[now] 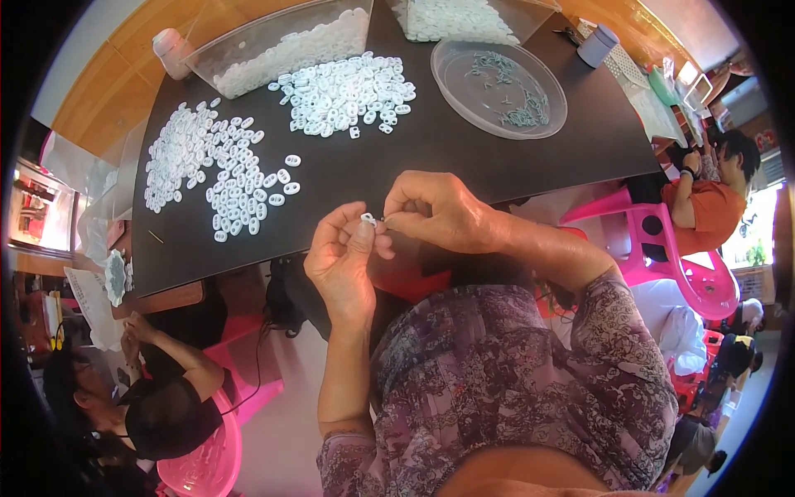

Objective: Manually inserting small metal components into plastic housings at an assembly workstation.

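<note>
My left hand (341,258) pinches a small white plastic piece (368,219) between thumb and fingers, just over the near edge of the black table (447,149). My right hand (432,211) is closed against that same piece from the right, fingertips pinched on something tiny that I cannot make out. Both hands meet in the middle of the view. Piles of the same small white oval pieces lie on the table: one at the left (217,170) and one further back (348,93).
A round clear plastic lid (499,87) with small greenish bits lies at the back right. Clear tubs (281,45) of white pieces stand at the far edge. Other people sit on pink plastic chairs at the left (207,451) and right (704,277).
</note>
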Motion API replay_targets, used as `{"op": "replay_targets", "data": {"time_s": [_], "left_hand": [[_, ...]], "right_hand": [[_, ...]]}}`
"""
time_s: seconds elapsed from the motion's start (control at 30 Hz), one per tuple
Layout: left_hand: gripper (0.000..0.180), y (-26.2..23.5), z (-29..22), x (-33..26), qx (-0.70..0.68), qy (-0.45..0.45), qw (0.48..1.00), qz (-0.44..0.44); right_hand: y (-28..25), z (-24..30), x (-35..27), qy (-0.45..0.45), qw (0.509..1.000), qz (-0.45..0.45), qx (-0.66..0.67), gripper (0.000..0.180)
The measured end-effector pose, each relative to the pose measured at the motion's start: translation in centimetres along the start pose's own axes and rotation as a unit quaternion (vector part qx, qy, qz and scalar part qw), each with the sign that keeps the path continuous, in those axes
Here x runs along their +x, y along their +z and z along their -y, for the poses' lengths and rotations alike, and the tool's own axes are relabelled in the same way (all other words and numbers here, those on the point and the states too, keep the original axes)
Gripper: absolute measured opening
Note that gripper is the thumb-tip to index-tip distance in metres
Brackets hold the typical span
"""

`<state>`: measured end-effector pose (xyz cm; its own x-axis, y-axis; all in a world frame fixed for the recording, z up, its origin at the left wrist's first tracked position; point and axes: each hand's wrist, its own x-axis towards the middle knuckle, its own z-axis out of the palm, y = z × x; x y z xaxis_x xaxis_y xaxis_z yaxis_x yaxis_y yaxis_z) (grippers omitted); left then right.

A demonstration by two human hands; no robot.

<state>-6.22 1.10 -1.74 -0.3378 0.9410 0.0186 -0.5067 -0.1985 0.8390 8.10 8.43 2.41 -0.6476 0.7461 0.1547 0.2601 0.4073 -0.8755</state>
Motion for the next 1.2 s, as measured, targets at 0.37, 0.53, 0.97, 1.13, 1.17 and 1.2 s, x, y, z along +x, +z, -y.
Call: {"op": "replay_targets", "data": {"time_s": [0.37, 0.53, 0.97, 1.13, 1.17, 1.2], "left_hand": [[0.009, -0.6, 0.4, -0.2, 0.056, 0.0, 0.998, 0.006], [0.008, -0.6, 0.4, -0.3, 0.074, -0.004, 0.997, 0.004], [0.01, 0.3, 0.5, -0.8, 0.139, 0.054, 0.989, -0.013], [0.009, 0.2, 0.7, -0.9, 0.14, 0.074, 0.987, -0.019], [0.009, 0.3, 0.8, -0.9, 0.162, 0.087, 0.983, -0.018], [0.009, 0.3, 0.9, -0.9, 0.183, 0.1, 0.978, -0.017]], "right_hand": [[0.4, -0.8, 0.6, -0.07, 0.996, 0.025, -0.048, 0.007], [0.3, -0.8, 0.6, -0.066, 0.996, 0.031, -0.049, 0.007], [0.7, -0.2, 0.0, 0.005, 1.0, 0.013, 0.011, 0.01], [1.1, -0.1, -0.2, 0.034, 0.999, 0.014, 0.035, 0.011], [1.1, -0.3, -0.2, 0.056, 0.997, 0.027, 0.053, 0.011], [1.2, -0.4, -0.1, 0.057, 0.997, 0.027, 0.053, 0.011]]}}
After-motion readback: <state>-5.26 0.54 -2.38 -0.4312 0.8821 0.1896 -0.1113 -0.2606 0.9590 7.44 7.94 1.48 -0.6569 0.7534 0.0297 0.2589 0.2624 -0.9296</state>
